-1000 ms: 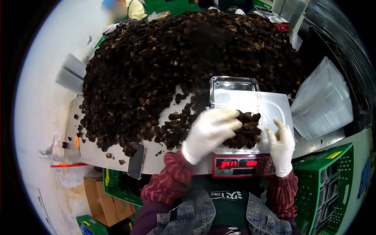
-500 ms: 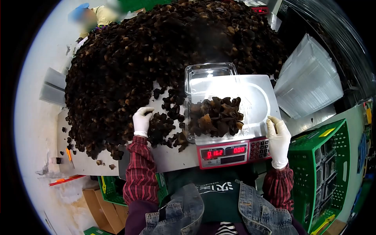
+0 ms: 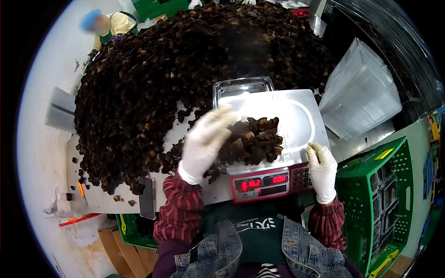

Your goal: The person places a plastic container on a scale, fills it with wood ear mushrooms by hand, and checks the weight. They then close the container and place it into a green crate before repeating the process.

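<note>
My left hand [image 3: 204, 143], in a white glove, is over the left side of a clear plastic clamshell box [image 3: 222, 163]. Its fingers stretch toward the box's raised lid [image 3: 243, 85], slightly blurred, with nothing visible in them. Dark brown wood ear mushrooms [image 3: 257, 141] fill the box, which stands on the steel plate [image 3: 303, 109] of a red digital scale [image 3: 236, 197]. The display reads 0.162. My right hand [image 3: 322, 169], also gloved, is at the scale's right front edge, its fingers loosely bent, slightly apart and holding nothing I can see.
A huge heap of wood ear mushrooms [image 3: 153, 78] covers the table behind. Stacked clear boxes [image 3: 361, 92] lean at right, above a green crate [image 3: 371, 194] of packed boxes. A phone [image 3: 147, 199] lies at the front edge. A co-worker [image 3: 118, 24] is at far left.
My left hand has moved right and up, from beside the mushroom heap to over the box. My right hand stays by the scale; the display still reads 0.162.
</note>
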### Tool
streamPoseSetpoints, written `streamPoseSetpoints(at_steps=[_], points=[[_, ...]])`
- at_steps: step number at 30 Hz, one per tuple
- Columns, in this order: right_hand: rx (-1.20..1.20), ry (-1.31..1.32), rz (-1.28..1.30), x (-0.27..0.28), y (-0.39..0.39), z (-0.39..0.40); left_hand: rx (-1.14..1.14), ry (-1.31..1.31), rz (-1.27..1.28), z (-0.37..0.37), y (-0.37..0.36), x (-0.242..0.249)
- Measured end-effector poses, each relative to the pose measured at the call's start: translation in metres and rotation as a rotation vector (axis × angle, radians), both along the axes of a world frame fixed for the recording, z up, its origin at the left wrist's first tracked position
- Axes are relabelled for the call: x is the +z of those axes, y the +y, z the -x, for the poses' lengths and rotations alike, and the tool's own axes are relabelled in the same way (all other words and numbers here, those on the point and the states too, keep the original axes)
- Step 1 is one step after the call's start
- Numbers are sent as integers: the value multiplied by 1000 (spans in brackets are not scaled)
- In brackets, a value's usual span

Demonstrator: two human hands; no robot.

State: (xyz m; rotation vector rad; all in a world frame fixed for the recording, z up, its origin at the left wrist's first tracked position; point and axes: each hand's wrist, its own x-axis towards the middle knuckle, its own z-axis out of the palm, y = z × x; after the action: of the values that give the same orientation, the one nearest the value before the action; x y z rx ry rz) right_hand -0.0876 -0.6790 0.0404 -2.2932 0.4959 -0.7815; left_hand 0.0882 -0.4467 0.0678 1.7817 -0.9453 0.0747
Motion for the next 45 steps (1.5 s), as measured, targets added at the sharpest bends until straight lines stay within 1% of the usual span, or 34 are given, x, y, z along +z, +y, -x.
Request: streamPoseSetpoints(at_steps=[2, 4, 5, 6, 8, 9, 10, 12, 13, 14, 16, 17, 18, 20, 22, 24, 25, 26, 28, 30, 31, 32, 33, 34, 35, 36, 37, 38, 39, 40, 42, 43, 44, 45], points=[[-28, -17, -68, -1, -4, 4, 198, 9, 111, -15, 15, -2], [-37, -19, -48, -4, -9, 5, 328, 68, 62, -24, 34, -12], [-55, -17, -60, -5, -10, 5, 341, 132, 74, -28, 43, -21], [-73, -13, -74, -5, -11, 5, 343, 132, 69, -30, 53, -32], [-80, -16, -76, -8, -12, 4, 447, -25, -375, -33, 73, -57], [-70, -25, -81, -8, -12, 4, 425, -103, -532, -34, 80, -74], [-61, -32, -86, -7, -11, 4, 452, -237, -634, -33, 86, -97], [-51, -31, -27, -5, -9, 4, 457, -256, -764, -41, 101, -134], [-48, -23, -47, -7, -9, 4, 473, -182, -634, -49, 106, -141], [-49, -16, -65, -8, -9, 4, 493, -184, -537, -53, 112, -148], [-52, -3, -76, -6, -8, 7, 496, -95, -352, -61, 115, -142], [-53, 2, -88, -5, -8, 6, 545, -180, -324, -63, 116, -140], [-55, -5, -85, -5, -9, 5, 574, -67, -218, -65, 112, -126], [-58, 5, -94, -8, -9, 6, 519, 9, 12, -65, 101, -111], [-60, 19, -98, -5, -4, 5, 483, 44, 76, -50, 77, -75], [-41, 21, -149, -3, 1, 3, 433, 63, 215, -32, 49, -42], [-15, -8, -67, -3, 3, 1, 338, 59, 247, -20, 34, -26], [3, -11, -59, -5, 6, -1, 242, 56, 278, -10, 22, -17], [6, -11, -128, -7, 16, -5, 60, -69, -65, 1, 7, -14], [-3, 110, -166, -14, 21, -8, -102, -292, -343, 2, 0, -7], [2, 137, -141, -14, 25, -9, -112, -29, -177, -1, -1, -4], [6, 164, -117, -14, 28, -11, -29, -6, -2, -7, -4, -7], [49, 180, -115, -16, 29, -11, 92, 17, 1, -19, -5, -7], [108, 215, -205, -5, 33, -14, 217, 41, 5, -34, -5, -8], [125, 229, -343, -5, 36, -16, 307, -16, -50, -51, -8, -18], [145, 242, -479, -5, 38, -18, 323, 89, -228, -67, -6, -31], [149, 234, -475, -4, 39, -20, 234, 306, -165, -76, -11, -36], [151, 216, -655, -3, 41, -22, 139, 519, -100, -84, -14, -41], [152, 196, -835, -2, 41, -22, 97, 644, 61, -85, -16, -40], [150, 184, -830, 0, 40, -22, 79, 643, 299, -77, -20, -35], [211, 133, -1044, 4, 37, -18, 138, 527, 521, -59, -21, -25], [209, 165, -1142, 1, 34, -16, -29, 441, 487, -57, -1, -39], [200, 154, -1141, -3, 32, -16, -10, 331, 295, -37, 17, -31], [249, 72, -1233, -7, 31, -16, -15, -3, 147, -28, 31, -33]])
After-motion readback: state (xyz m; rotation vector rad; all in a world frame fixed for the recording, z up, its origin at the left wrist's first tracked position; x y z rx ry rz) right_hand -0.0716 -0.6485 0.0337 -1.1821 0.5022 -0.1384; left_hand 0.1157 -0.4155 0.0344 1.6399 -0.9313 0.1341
